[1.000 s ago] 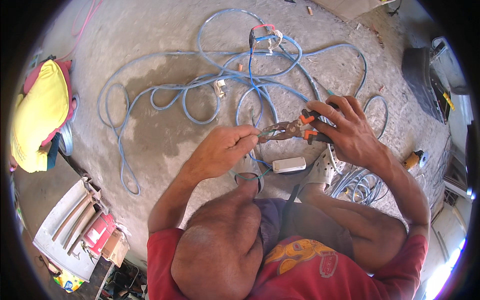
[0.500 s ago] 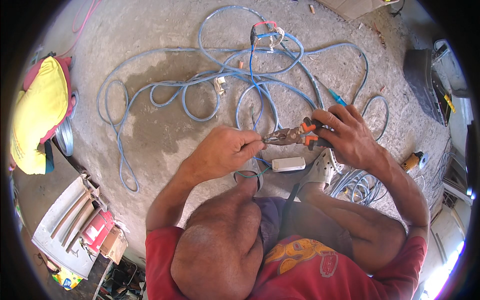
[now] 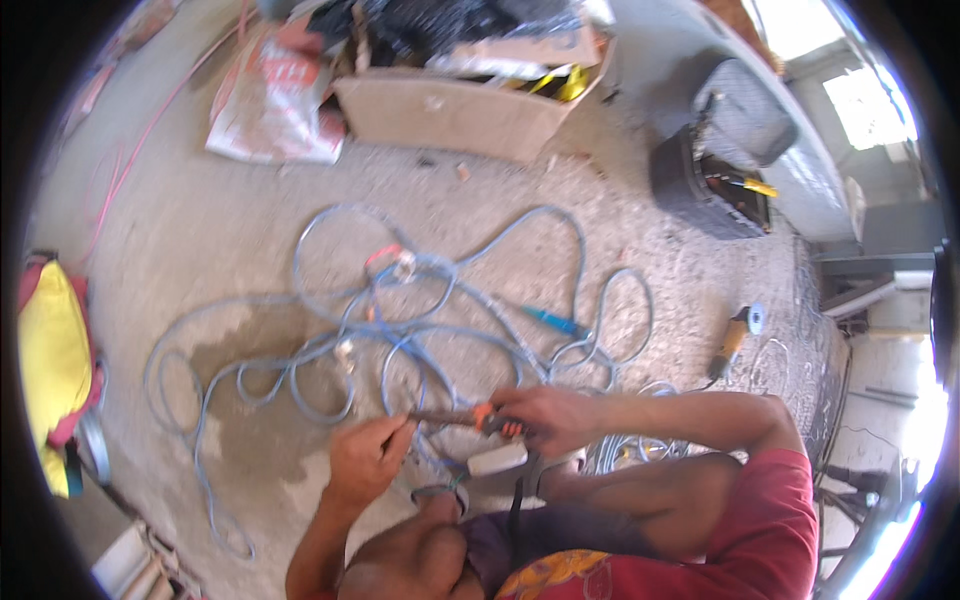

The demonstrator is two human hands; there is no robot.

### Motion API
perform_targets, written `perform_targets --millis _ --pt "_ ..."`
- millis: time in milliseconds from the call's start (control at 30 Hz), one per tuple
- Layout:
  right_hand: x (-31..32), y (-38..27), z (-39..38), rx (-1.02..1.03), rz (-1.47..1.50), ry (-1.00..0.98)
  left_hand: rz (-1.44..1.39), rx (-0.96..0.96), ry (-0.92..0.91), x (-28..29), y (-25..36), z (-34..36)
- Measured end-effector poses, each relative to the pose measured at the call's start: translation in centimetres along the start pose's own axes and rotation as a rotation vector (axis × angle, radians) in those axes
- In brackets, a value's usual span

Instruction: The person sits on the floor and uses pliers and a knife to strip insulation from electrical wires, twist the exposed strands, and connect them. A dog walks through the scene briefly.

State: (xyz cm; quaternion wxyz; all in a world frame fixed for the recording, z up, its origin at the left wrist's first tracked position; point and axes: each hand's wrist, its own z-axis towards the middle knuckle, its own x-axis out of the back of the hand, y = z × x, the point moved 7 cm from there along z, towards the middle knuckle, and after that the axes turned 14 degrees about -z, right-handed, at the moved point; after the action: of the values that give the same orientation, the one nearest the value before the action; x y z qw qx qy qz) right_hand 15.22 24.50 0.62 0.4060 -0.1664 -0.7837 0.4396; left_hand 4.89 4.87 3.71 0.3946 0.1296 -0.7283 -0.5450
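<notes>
It appears to be an informal workshop, with a rough, stained concrete floor (image 3: 230,232). An open black plastic toolbox (image 3: 688,190), a yellow-bodied angle grinder with a round disc (image 3: 735,345), orange-and-black-handled metal pliers (image 3: 487,418) and a large, cluttered brown cardboard box (image 3: 440,115) show it.

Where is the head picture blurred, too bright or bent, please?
Head view: the right hand and pliers look softly blurred; glare washes out the bright opening at upper right; edges at far right look bowed by the lens.
</notes>
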Motion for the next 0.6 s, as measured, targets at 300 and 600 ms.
perform_targets --millis 300,600 --pt "3.7 -0.3 -0.3 0.098 -0.385 0.19 -0.091 0.028 -0.262 0.0 0.7 2.7" --pt "4.7 -1.0 -0.8 0.099 -0.582 0.163 -0.024 -0.028 -0.314 -0.9 0.9 2.5"
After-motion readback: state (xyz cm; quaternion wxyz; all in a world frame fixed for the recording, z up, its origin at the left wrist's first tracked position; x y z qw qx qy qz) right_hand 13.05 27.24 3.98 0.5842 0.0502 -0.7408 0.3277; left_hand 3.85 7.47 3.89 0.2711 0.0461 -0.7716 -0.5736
